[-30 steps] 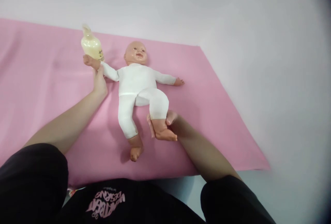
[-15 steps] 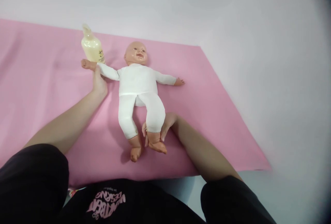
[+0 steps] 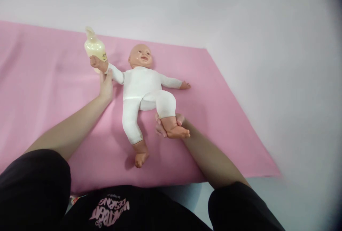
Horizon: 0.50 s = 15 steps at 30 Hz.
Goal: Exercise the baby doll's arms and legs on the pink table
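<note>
The fingers of the right hand (image 3: 163, 127) are curled under and round the ankle of the plastic baby doll in a white cloth body suit (image 3: 143, 85), cupping the limb just above its bare foot, which juts out toward three o'clock. That leg is bent, the knee lifted and drawn up toward the doll's belly; the other leg lies straight, its foot pointing down to six o'clock.

The fingers of the left hand (image 3: 106, 85) are pinched on the doll's wrist at the cuff of the white sleeve, holding that arm raised out to about ten o'clock from the doll's chest. I cannot tell how tightly either grip is closed.

To my eye the step in hand is flexing the doll's limbs, one leg and the opposite arm held together. Whatever move follows would call for a gentle grip near the joints, since the stuffed body gives while the plastic ends are stiff.

The doll lies on its back, head toward twelve o'clock, its free arm stretched flat to three o'clock. Just beyond its raised hand stands a pale yellow plastic bottle with a pump top (image 3: 95, 47); whether the two touch I cannot tell. All rests on a pink sheet (image 3: 40, 81) spread over a white worktop (image 3: 267, 46).
</note>
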{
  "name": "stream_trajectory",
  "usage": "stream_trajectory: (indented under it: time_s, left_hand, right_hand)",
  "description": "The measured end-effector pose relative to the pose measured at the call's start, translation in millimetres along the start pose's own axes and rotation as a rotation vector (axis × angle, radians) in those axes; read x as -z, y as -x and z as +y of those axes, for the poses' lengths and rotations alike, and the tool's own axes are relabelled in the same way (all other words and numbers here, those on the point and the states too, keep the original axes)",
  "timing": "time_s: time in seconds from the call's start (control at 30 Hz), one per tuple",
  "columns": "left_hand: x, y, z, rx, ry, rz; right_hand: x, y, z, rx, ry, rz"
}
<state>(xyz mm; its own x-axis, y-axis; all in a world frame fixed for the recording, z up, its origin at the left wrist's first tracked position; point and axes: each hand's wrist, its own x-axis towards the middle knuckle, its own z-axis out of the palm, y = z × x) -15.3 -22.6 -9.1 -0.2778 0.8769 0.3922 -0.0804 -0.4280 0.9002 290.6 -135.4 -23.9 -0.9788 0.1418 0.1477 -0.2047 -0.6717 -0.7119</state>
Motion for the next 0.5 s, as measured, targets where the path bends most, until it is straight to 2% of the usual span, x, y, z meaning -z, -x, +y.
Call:
stream_trajectory:
  time_s: [0.1, 0.17, 0.27, 0.33, 0.43, 0.5]
  left_hand:
    - [0.4, 6, 1, -0.163, -0.204, -0.126]
    - [-1.9, 12, 8, -0.275, -0.351, -0.236]
    - [-7.3, 20, 22, -0.435, -0.539, -0.488]
    - [-10.3, 22, 30, -0.488, -0.611, -0.619]
    - [-12.5, 21, 36, -0.491, -0.625, -0.671]
    - [-13.0, 20, 36, -0.451, -0.586, -0.671]
  right_hand:
    - [0, -2, -1, 0.25, 0.09, -0.023]
    - [-6, -4, -6, 0.331, 0.091, 0.124]
    - [-14, -6, -12, 0.342, 0.068, 0.341]
    - [-18, -8, -14, 0.341, 0.088, 0.454]
    - [-19, -11, -15, 0.324, 0.141, 0.593]
    - [-19, -13, -14, 0.32, 0.157, 0.608]
